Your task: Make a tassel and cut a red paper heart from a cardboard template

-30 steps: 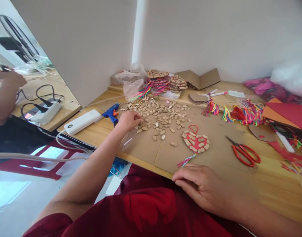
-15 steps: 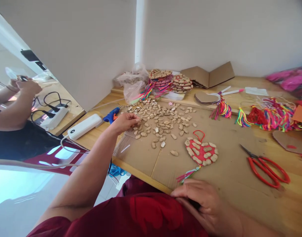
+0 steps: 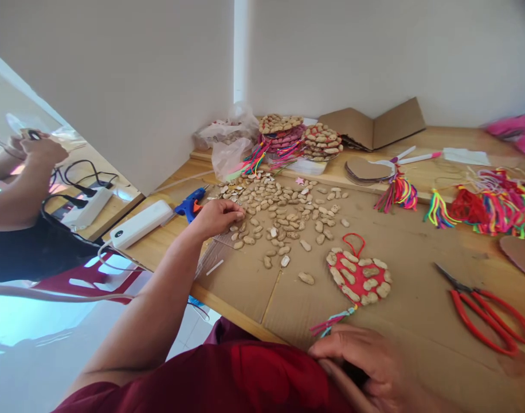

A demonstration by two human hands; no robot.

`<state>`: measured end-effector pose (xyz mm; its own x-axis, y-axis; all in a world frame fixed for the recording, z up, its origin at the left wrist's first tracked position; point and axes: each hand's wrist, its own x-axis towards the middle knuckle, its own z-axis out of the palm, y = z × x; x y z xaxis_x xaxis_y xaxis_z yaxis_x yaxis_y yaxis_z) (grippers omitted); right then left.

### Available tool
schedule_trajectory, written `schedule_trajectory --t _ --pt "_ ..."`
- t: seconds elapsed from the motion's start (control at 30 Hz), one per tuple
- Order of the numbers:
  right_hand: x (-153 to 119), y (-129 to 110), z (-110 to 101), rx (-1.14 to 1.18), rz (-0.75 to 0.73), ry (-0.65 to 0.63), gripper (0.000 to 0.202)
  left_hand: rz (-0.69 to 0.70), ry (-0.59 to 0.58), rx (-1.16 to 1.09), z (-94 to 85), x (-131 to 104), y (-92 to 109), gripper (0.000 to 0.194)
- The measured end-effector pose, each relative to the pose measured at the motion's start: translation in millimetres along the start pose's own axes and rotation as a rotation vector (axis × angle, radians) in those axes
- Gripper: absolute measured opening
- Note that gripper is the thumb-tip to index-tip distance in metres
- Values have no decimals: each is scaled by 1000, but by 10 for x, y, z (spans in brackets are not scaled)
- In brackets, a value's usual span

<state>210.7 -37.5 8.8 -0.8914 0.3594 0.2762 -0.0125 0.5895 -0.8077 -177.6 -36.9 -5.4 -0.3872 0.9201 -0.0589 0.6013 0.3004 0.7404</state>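
My left hand (image 3: 220,219) reaches to the left edge of a spread of peanuts (image 3: 283,201), its thumb and fingertips pinched together. Whatever sits between those fingertips is hidden. On the cardboard sheet (image 3: 417,241) lies a red heart (image 3: 359,281) with peanuts set around its rim and some across its middle. It has a red cord loop (image 3: 354,245) at the top and a colourful tassel (image 3: 331,323) at its lower tip. My right hand (image 3: 369,362) is curled at the table's front edge, near the tassel, with its thumb and fingers closing together. Its inside is dark and cannot be made out.
A blue glue gun (image 3: 188,205) and a white power bank (image 3: 141,223) lie left. Red-handled scissors (image 3: 481,310) lie right. Peanut-covered pieces (image 3: 322,142), cardboard cutouts (image 3: 368,170) and tassels (image 3: 498,201) are behind. Beyond a divider, another person's hands (image 3: 41,146) show.
The view has shifted slightly, so the heart and scissors appear farther right and lower. My left hand stays at the peanut pile's edge, its fingers drawn more closely together.
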Motion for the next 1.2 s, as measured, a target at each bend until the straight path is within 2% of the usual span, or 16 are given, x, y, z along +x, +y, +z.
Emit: schedule_trajectory --t 0.1,0.3,0.53,0.8,0.9,1.0,1.1,1.13,1.2 --pt "10 -3 3 7 13 10 19 1 37 20 7 -8 27 34" --pt "-23 22 41 12 58 14 17 6 195 101 -58 -86 86 33" --pt "-54 17 42 27 95 7 14 18 94 157 -43 -172 48 26" --pt "-11 16 26 7 17 27 17 76 120 247 27 -172 97 23" --pt "-16 18 27 0 13 40 16 93 221 274 6 -251 194 26" --pt "-34 19 42 5 -9 18 14 124 321 298 49 -383 374 29" --pt "-54 64 69 30 -60 51 15 133 450 254 193 -508 572 34" --pt "-62 87 79 32 -68 59 15 139 448 226 260 -543 633 34" --pt "-81 130 98 20 -83 62 16 240 417 202 407 -602 740 33"
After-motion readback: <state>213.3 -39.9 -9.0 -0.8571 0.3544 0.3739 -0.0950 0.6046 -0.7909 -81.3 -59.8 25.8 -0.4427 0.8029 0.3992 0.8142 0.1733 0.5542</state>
